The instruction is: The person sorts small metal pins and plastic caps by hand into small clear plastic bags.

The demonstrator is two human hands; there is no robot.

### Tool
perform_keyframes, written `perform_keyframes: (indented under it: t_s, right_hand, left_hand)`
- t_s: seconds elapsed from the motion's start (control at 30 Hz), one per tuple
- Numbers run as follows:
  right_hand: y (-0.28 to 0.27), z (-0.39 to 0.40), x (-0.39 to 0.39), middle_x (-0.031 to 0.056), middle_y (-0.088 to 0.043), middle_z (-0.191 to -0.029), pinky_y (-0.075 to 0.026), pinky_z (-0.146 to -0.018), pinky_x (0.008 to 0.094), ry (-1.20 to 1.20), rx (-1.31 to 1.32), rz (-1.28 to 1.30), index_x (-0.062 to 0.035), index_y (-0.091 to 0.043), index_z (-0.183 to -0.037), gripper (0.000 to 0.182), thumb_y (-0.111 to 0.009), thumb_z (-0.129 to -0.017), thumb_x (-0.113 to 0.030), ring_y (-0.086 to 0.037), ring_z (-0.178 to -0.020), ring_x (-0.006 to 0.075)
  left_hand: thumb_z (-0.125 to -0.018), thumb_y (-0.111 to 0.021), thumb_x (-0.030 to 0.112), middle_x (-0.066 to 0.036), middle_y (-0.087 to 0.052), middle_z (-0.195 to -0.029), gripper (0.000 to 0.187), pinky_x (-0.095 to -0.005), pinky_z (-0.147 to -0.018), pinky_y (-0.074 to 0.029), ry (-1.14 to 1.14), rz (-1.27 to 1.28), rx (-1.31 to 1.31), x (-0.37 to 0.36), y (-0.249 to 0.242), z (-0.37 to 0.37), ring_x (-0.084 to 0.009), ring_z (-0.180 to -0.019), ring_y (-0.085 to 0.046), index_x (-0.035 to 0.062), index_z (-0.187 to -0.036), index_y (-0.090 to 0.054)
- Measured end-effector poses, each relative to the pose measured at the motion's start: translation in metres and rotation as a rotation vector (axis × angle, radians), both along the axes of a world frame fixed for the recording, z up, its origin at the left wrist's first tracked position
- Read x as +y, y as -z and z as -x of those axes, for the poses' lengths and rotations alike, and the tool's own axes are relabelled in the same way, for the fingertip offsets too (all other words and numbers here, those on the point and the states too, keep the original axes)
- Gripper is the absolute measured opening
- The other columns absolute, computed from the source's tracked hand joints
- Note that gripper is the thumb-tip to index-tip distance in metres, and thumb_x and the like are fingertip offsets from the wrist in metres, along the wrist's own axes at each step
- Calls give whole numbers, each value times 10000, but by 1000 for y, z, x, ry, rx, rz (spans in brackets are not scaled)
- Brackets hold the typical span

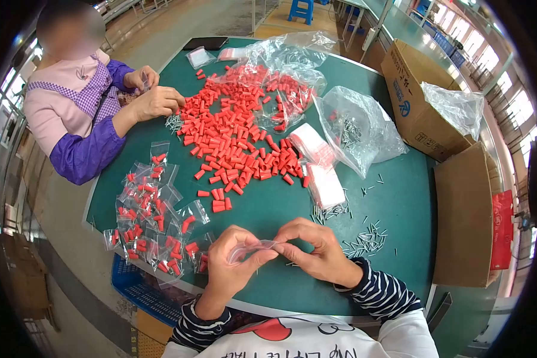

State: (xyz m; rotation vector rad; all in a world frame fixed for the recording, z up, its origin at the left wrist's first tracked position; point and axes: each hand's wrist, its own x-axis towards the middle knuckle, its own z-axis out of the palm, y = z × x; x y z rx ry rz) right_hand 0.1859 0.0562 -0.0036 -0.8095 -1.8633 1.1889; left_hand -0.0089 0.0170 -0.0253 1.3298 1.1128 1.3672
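Observation:
A small clear zip bag (243,250) is stretched between my two hands near the table's front edge. My left hand (230,265) has its fingers closed on the bag's left side. At the bag's right end, my right hand (322,253) pinches the edge with thumb and forefinger. What lies inside the bag, if anything, I cannot make out. Loose red plastic plugs (238,140) are heaped beyond my hands. Grey metal screws (367,240) lie to the right of my right hand. Filled bags (146,206) with red plugs are piled to the left.
Stacks of flat zip bags (326,186) lie right of the plugs. A large plastic bag (370,140) holds more screws. Cardboard boxes (462,215) stand along the right edge. Across the left corner, a co-worker's hands (155,101) work at the heap. A blue crate (143,289) is below the table.

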Motion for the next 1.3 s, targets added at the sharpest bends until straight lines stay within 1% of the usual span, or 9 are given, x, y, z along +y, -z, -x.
perform_keyframes:
  t_s: [0.23,0.43,0.6,0.8,0.9,1.0,1.1,1.2,1.3]
  right_hand:
    - [-7,-5,1,79,-664,-927,-491,-790,297,51,95,93,-20,-666,-952,88,-706,-875,-34,-632,-879,179]
    - [-9,-10,2,73,-659,-876,-495,-731,294,42,70,92,-12,-661,-905,84,-719,-868,-62,-634,-837,178]
    - [-10,-13,1,87,-665,-918,-492,-773,295,38,81,75,-14,-670,-915,69,-713,-871,-47,-627,-841,176]
    - [-13,-17,2,92,-667,-909,-497,-768,309,41,44,-3,-10,-667,-903,67,-707,-851,-24,-634,-844,196]
    - [-18,-21,2,95,-662,-881,-502,-743,325,16,18,-46,-13,-675,-896,68,-706,-837,-27,-635,-822,216]
    - [-22,-19,-1,98,-658,-865,-505,-734,336,-23,8,-66,-12,-683,-885,61,-702,-828,-24,-634,-809,226]
    - [-21,-17,-3,100,-655,-859,-506,-726,336,-36,3,-94,-6,-687,-874,57,-701,-819,-16,-635,-807,227]
    - [-20,-13,-5,96,-655,-852,-505,-696,312,-18,-17,-105,1,-674,-871,48,-691,-830,-16,-637,-776,196]
    - [-18,-12,-2,78,-660,-854,-499,-661,271,89,-22,75,5,-646,-895,52,-669,-871,-36,-628,-732,136]
  left_hand:
    - [-848,-751,58,-75,-609,-846,113,-227,-606,-454,-33,-104,150,2,-11,2,-111,-712,-573,-10,-921,-698]
    - [-841,-748,43,-73,-614,-846,107,-230,-603,-455,-5,-90,197,0,-20,0,-111,-712,-574,-9,-920,-699]
    - [-835,-746,38,-68,-612,-838,97,-236,-602,-455,-23,-69,219,-3,-23,-3,-110,-705,-572,-2,-909,-698]
    - [-821,-761,65,-64,-605,-809,97,-248,-589,-451,29,-92,326,-3,-26,-2,-117,-675,-565,23,-894,-713]
    - [-814,-770,71,-57,-610,-800,100,-250,-576,-448,-43,-121,456,-1,-35,-8,-114,-665,-570,31,-893,-723]
    - [-807,-780,80,-45,-594,-798,145,-244,-585,-446,44,-110,332,-5,-29,-11,-109,-649,-554,33,-934,-727]
    - [-814,-772,77,-33,-567,-787,109,-227,-586,-430,66,-56,270,-8,-29,-11,-95,-632,-519,27,-892,-716]
    - [-834,-736,44,-13,-544,-792,155,-212,-574,-405,81,-127,294,-10,-17,-9,-77,-641,-493,17,-974,-676]
    - [-867,-678,31,-5,-547,-836,251,-205,-559,-377,-1,193,13,-19,-8,-9,-63,-657,-480,7,-1106,-605]
